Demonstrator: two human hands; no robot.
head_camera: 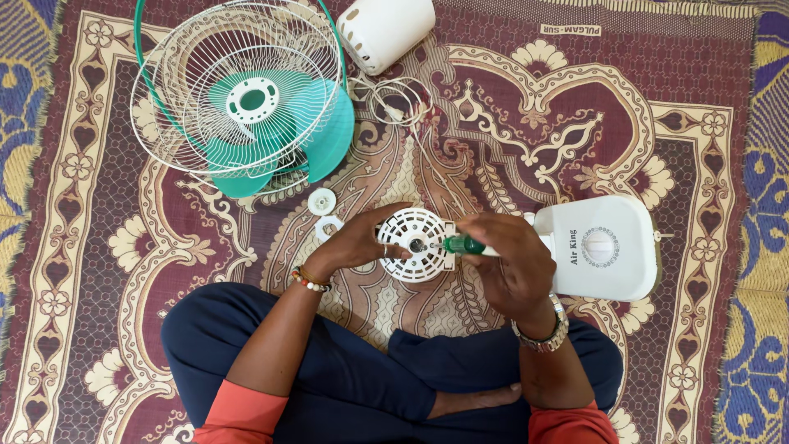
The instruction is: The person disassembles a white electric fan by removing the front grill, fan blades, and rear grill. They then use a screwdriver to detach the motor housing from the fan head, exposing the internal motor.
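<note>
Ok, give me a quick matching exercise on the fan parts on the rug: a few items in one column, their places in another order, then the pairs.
Things:
1. Green-handled screwdriver
2. Wire fan guards
3. White cylindrical cover
4. White fan base

Places:
A. top of the rug, lying on its side
B. in the right hand, tip at the round vented motor housing
C. right of the hands
D. upper left, over the teal blades

Pairs: 1-B, 2-D, 3-A, 4-C. The left hand steadies the housing.

Left hand (357, 242) cupped, right hand (509, 259) in a closed grip, arms converging.
</note>
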